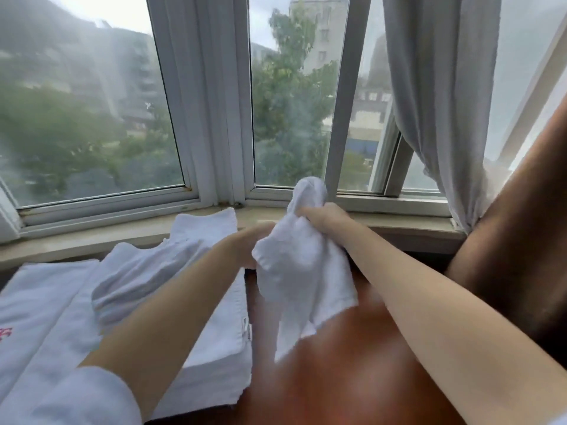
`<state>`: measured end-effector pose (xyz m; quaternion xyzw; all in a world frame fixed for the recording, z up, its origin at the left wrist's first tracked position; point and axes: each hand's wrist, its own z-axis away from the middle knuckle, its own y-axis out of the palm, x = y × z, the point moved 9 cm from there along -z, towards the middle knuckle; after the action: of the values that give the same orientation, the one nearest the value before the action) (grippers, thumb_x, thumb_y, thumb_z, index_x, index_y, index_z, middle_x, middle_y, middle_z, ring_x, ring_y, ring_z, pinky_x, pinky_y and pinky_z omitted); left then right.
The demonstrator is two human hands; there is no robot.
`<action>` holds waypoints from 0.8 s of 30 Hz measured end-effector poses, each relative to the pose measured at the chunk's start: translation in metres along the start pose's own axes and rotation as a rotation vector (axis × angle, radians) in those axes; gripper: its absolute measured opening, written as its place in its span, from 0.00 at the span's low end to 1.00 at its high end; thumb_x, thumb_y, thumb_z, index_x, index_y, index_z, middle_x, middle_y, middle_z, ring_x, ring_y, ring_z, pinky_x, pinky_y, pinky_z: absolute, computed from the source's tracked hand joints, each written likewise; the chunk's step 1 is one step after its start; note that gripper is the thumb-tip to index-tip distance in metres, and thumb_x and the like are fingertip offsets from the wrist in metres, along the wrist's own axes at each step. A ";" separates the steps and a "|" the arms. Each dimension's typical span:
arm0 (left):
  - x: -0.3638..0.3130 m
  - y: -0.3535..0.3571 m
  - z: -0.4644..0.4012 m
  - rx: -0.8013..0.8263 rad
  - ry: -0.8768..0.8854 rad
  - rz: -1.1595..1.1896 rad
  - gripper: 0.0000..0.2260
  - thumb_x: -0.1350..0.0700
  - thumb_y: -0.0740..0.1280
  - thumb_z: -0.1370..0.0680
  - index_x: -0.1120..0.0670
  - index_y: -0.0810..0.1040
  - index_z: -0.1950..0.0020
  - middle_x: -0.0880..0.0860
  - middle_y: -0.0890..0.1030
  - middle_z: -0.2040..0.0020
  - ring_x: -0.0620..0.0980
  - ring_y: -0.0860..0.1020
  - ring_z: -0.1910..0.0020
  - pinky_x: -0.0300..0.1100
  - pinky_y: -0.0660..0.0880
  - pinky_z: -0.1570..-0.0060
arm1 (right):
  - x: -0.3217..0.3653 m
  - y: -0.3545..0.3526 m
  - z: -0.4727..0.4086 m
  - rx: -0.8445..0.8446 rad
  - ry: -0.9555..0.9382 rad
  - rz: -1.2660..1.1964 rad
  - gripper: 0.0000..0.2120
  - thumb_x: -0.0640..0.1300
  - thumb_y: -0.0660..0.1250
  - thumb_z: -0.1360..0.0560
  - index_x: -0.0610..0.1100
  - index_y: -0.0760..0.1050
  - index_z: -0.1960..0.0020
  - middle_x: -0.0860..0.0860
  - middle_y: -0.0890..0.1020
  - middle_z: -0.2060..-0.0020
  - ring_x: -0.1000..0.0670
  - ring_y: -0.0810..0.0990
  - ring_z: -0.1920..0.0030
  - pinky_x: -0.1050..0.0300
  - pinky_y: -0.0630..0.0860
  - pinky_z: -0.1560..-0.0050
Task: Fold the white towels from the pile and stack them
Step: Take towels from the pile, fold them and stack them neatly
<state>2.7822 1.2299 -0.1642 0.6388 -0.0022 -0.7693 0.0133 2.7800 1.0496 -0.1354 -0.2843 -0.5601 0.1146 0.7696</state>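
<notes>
Right hand [325,217] grips bunched white towel [302,271], lifted above table [337,363]. Left hand [251,240] behind it, grip can't tell. Towel pile [147,277] left, by windowsill [399,220].

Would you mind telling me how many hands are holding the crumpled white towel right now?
2: the right hand grips the crumpled white towel near its top, and the left hand holds it from the left, partly hidden behind the cloth.
</notes>
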 end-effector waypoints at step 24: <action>0.268 0.105 0.077 0.511 -0.590 -0.995 0.14 0.56 0.64 0.23 0.59 0.74 0.39 0.57 0.76 0.51 0.53 0.76 0.58 0.45 0.73 0.59 | -0.296 0.073 0.015 0.737 0.319 0.381 0.10 0.38 0.51 0.21 0.40 0.70 0.56 0.46 0.72 0.69 0.53 0.68 0.80 0.65 0.64 0.78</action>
<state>2.6588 1.1174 -0.4113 0.3073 0.1079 -0.8025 -0.4999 2.6733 0.9665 -0.4094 -0.1034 -0.2935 0.4012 0.8615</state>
